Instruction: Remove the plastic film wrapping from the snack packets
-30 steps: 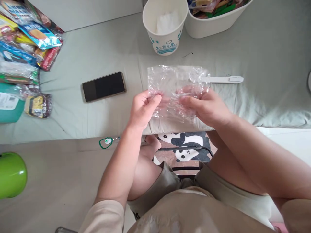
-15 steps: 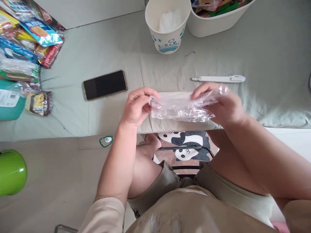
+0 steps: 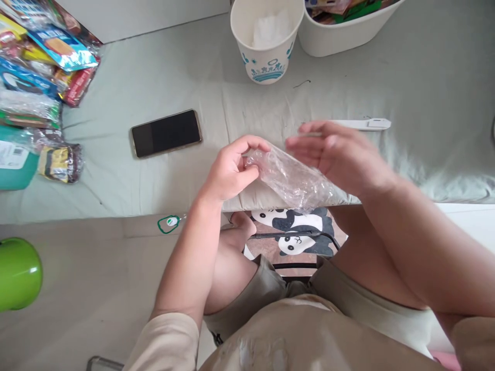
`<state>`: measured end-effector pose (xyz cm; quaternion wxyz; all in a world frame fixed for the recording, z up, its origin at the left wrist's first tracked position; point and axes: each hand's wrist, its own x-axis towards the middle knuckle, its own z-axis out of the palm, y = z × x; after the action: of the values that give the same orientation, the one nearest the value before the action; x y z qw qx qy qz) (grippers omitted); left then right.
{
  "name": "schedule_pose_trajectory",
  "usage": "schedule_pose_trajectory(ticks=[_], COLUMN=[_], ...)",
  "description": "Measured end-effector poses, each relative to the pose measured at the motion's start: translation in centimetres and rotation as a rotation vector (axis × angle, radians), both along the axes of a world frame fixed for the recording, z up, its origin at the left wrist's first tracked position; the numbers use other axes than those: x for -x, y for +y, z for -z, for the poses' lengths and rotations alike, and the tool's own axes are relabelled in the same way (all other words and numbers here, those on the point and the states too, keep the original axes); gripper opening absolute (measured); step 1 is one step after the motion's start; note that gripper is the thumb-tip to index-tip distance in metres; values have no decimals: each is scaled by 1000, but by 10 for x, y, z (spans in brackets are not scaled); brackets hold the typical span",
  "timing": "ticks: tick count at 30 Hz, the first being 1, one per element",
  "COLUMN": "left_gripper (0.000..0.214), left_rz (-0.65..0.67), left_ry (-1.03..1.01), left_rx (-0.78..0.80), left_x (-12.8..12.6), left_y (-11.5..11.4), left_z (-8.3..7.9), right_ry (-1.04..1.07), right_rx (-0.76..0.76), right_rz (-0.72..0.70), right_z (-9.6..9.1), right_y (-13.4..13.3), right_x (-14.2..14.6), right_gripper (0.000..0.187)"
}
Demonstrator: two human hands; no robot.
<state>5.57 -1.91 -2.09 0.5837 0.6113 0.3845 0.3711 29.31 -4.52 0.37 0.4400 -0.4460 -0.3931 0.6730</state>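
Note:
A crinkled clear plastic bag [image 3: 296,180] hangs slantwise over the front edge of the cloth-covered surface. My left hand [image 3: 235,167] pinches one end of it between thumb and fingers. To the right, my right hand [image 3: 342,154] is off the bag's upper edge, its fingers stretched out and slightly blurred, with nothing seen in them. Just behind that hand lies a white utility knife [image 3: 373,124], its left part hidden by the fingers. A dark phone [image 3: 167,133] rests face up to the left of my left hand.
A paper cup [image 3: 266,59] with white crumpled material inside stands at the back, beside a white bin [image 3: 344,38] of wrappers. Packaged snacks [image 3: 58,49] pile up at the left. On the floor are a green bucket [image 3: 19,273] and a panda-print item [image 3: 297,234].
My right hand has let go of the plastic bag and opened. The bag's right end has dropped, while my left hand keeps hold and has shifted slightly right.

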Motion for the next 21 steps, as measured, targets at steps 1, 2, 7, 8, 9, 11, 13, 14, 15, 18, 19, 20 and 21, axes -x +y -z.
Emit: schedule_pose_trajectory(ticks=[1, 2, 7, 8, 9, 11, 13, 14, 15, 18, 19, 20, 21], left_gripper=[35, 35, 32, 29, 25, 21, 25, 29, 34, 45, 45, 44, 42], left_rz=[5, -9, -282, -300, -281, -165, -40, 6, 44, 100, 84, 48, -6], left_ry=[27, 53, 212, 257, 302, 368, 392, 389, 374, 294, 265, 238, 217], left_rx=[-29, -62, -291, -341, -385, -455, -489, -482, -456, -298, -244, -200, -162], left_x=[-2, -3, -10, -12, -14, -17, -19, -20, -20, -18, -18, -17, -16], left_y=[0, 1, 0, -2, -4, -9, -13, -14, -15, -16, -15, -15, -14], left_z=[0, 0, -5, -7, -10, -15, -17, -17, -16, -12, -10, -9, -7], right_ry=[-13, -52, -240, -265, -284, -300, -281, -262, -239, -179, -163, -154, -161], right_rx=[79, 133, 184, 156, 114, 22, -53, -82, -105, -148, -158, -166, -167], right_rz=[-136, -261, -380, -350, -330, -338, -377, -389, -394, -398, -403, -405, -390], right_z=[-2, -4, -5, -4, -4, -3, -4, -5, -5, -5, -4, -3, -2], right_y=[-1, -2, -7, -7, -7, -7, -7, -7, -7, -8, -7, -7, -6], right_x=[3, 6, 17, 17, 18, 19, 19, 19, 19, 19, 18, 17, 16], right_gripper=[43, 44, 25, 26, 27, 32, 36, 32, 26, 16, 19, 21, 22])
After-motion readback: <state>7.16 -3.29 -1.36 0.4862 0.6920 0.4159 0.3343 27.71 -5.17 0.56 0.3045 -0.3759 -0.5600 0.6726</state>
